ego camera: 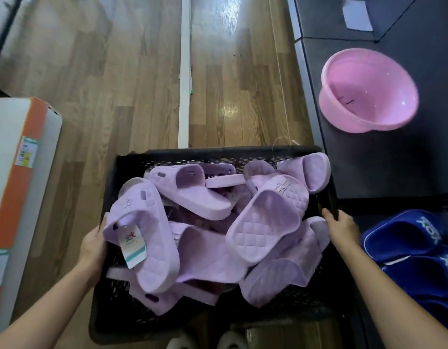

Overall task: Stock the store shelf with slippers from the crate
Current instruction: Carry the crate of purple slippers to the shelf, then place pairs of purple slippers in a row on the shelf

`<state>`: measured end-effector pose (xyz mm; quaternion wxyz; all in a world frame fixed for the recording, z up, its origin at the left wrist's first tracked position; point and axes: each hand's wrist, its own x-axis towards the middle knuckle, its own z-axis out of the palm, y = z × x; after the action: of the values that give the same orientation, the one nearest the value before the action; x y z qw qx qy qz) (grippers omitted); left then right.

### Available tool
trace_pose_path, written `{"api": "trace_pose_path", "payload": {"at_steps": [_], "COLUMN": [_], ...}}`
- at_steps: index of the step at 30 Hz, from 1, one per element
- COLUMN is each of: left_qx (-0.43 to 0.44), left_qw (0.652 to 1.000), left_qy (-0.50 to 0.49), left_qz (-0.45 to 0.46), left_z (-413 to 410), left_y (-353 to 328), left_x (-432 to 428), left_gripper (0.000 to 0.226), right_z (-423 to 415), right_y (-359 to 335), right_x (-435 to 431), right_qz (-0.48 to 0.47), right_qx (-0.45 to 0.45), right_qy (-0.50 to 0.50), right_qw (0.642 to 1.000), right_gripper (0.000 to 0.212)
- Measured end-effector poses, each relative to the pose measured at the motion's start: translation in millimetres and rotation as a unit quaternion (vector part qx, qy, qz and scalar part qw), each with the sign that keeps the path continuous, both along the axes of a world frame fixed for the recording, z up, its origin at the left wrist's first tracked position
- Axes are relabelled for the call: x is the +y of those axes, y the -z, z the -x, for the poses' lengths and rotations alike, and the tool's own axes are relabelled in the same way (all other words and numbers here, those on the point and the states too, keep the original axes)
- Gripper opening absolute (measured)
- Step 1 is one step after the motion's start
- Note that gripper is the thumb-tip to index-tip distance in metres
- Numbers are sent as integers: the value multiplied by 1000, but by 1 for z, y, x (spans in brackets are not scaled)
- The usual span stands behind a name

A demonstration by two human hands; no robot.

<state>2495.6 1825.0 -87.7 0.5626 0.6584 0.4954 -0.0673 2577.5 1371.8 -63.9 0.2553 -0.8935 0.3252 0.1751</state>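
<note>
1. A black lattice crate (217, 153) fills the lower centre. It is heaped with lilac slippers (265, 222) lying at all angles, which looks like loose stock not yet paired.
2. The left hand (93, 244), at 9 o'clock of the crate, grips the left wall with its thumb on the rim. Its fingers are hidden behind the wall and a tagged slipper (147, 238).
3. The right hand (342, 229), at 3 o'clock, curls its fingers over the right rim. Gripping opposite sides likely keeps the load level — whether the crate is lifted or resting cannot be told.
4. At 2 o'clock a dark shelf (384, 167) carries a pink basin (366, 94).
5. At 4 o'clock, on a lower level, sit blue slippers (406, 238) — probably the display area this stock is meant for.
6. Every lilac slipper in view is in the crate; none is on the shelf.
</note>
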Motion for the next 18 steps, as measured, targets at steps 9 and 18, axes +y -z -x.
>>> {"api": "trace_pose_path", "payload": {"at_steps": [9,18], "left_qx": [45,-174], "left_qw": [989,922], "left_qy": [91,269], "left_qz": [-108,-218], "left_z": [-7,-37], "left_y": [-42,-169], "left_x": [7,-78], "left_gripper": [32,33], "right_z": [31,67], "right_y": [-36,-104], "right_x": [22,41], "right_qz": [27,-98], "right_qx": [-29,-75], "right_qy": [-39,35], "right_qw": [998,992], "right_gripper": [56,41]}}
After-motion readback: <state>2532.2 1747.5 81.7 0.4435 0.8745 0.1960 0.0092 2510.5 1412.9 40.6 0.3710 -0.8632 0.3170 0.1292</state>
